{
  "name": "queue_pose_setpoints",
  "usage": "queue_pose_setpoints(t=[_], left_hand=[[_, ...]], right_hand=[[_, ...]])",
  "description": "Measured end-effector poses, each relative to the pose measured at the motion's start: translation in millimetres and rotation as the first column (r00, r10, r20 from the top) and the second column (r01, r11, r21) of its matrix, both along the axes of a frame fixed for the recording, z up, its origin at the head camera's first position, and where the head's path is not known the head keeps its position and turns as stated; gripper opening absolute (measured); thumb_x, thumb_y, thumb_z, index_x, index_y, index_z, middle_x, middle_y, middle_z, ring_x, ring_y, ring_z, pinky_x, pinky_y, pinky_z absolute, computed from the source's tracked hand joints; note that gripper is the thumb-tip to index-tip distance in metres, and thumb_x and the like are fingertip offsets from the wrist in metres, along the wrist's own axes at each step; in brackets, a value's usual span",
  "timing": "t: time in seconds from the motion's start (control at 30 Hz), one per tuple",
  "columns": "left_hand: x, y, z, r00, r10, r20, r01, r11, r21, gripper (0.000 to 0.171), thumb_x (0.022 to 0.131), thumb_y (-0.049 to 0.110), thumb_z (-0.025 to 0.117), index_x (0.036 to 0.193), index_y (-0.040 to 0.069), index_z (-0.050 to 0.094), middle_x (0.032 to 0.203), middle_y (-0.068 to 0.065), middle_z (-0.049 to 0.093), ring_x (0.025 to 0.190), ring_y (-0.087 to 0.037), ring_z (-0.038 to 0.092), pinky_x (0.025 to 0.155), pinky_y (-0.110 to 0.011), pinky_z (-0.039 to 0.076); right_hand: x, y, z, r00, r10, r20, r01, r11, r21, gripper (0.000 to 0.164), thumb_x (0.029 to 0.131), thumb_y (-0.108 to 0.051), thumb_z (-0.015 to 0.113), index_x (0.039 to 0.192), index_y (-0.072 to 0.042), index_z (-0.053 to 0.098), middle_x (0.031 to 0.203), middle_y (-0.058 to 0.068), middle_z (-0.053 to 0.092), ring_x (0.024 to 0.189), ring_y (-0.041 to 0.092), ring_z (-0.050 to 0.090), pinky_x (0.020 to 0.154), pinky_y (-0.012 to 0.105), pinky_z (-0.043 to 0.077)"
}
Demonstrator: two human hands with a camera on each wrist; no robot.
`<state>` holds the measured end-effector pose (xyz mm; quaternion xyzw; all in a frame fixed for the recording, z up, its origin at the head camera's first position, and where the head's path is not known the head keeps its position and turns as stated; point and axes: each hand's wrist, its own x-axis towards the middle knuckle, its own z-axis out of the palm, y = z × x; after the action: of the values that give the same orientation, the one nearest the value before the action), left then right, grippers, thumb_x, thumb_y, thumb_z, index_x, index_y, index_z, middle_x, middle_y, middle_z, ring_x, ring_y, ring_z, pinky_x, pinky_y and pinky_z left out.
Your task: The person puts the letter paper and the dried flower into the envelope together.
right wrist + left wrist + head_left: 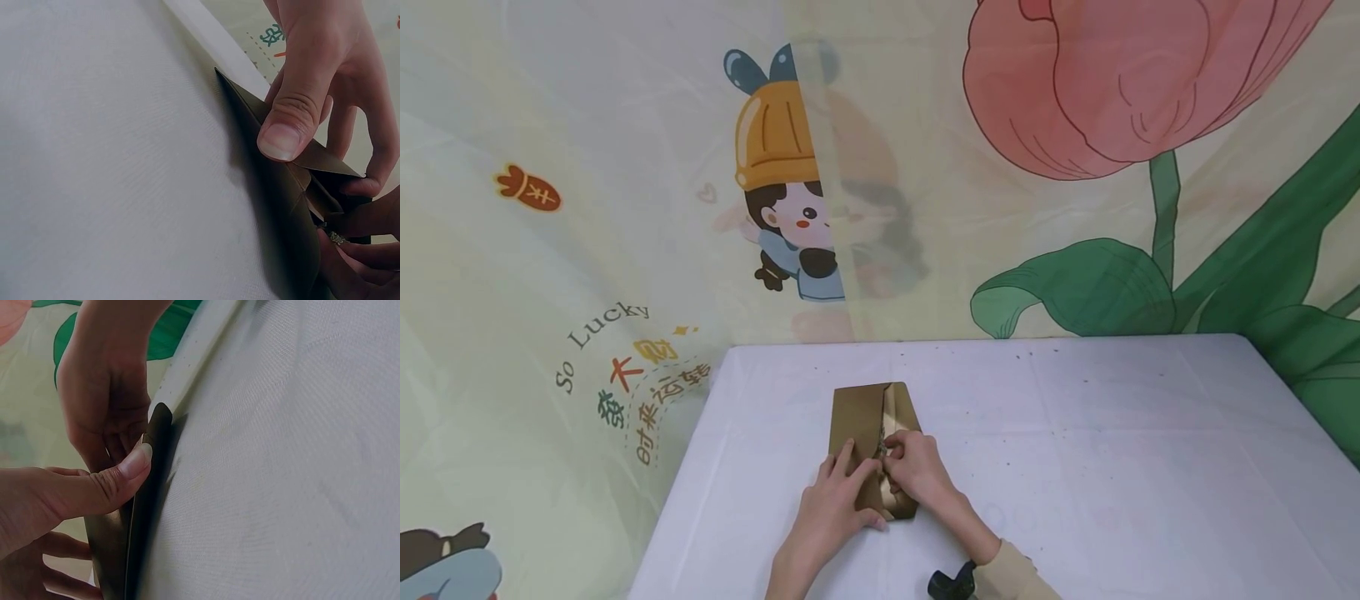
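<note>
A brown paper envelope (856,408) lies on the white table, its long opening showing a paler inside. My left hand (831,504) rests on its left half with fingers spread, the thumb pressing the near edge. In the right wrist view the left thumb (290,128) lies on the envelope's fold (275,194) and a fingertip touches the flap's corner. At the opening my right hand (919,468) pinches a small glittery thing (337,238); its kind is too small to tell. The envelope's inside is mostly hidden by the fingers.
The white tabletop (1097,467) spreads to the right, with small dark specks on it. A black object (951,582) sits by the right sleeve (1011,575). Behind the table hangs a printed cloth (910,125) with a tulip and a cartoon figure.
</note>
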<state>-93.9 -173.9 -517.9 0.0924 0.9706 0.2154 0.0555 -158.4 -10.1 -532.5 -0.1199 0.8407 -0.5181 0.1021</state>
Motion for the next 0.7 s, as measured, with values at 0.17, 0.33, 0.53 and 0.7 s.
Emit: queue_pose_setpoints(t=[0.17,0.33,0.53,0.7], left_hand=[[1.1,0.4,-0.4,1.000,-0.005,-0.016,0.005,1.000,0.005,0.074,0.067,0.049,0.089,0.132,0.026,0.062,0.158,-0.028,0.039,0.134,-0.055,0.046,0.071,-0.066,0.052],[1.5,0.2,0.4,1.000,-0.006,-0.024,0.006,1.000,0.009,0.074,0.067,0.048,0.089,0.133,0.025,0.062,0.158,-0.028,0.039,0.134,-0.054,0.046,0.071,-0.066,0.052],[1.4,0.4,2.4,1.000,-0.006,-0.017,0.007,1.000,0.012,0.075,0.067,0.048,0.089,0.134,0.025,0.062,0.158,-0.029,0.039,0.133,-0.055,0.046,0.071,-0.067,0.052],[1.8,0.3,2.2,1.000,-0.008,-0.022,0.009,1.000,0.008,0.075,0.067,0.048,0.088,0.133,0.025,0.062,0.158,-0.028,0.039,0.133,-0.054,0.046,0.070,-0.066,0.052]], right_hand=[[-0.7,-0.8,0.3,1.000,-0.004,0.006,0.004,1.000,-0.014,0.027,0.086,0.005,0.070,0.112,0.014,0.068,0.070,0.007,0.070,0.044,0.015,0.064,0.045,0.021,0.050],[-1.1,-1.5,0.0,1.000,-0.004,-0.023,0.004,1.000,-0.007,0.026,0.085,0.006,0.071,0.109,0.013,0.069,0.070,0.007,0.071,0.044,0.010,0.062,0.047,0.021,0.051],[-1.0,-2.6,0.4,0.999,-0.010,-0.032,0.010,1.000,-0.001,0.025,0.085,0.007,0.072,0.109,0.013,0.069,0.070,0.008,0.071,0.043,0.008,0.061,0.046,0.021,0.051],[-1.4,-3.7,0.0,1.000,-0.017,-0.019,0.017,1.000,-0.011,0.025,0.086,0.006,0.072,0.109,0.013,0.068,0.071,0.008,0.070,0.044,0.013,0.064,0.045,0.022,0.051]])
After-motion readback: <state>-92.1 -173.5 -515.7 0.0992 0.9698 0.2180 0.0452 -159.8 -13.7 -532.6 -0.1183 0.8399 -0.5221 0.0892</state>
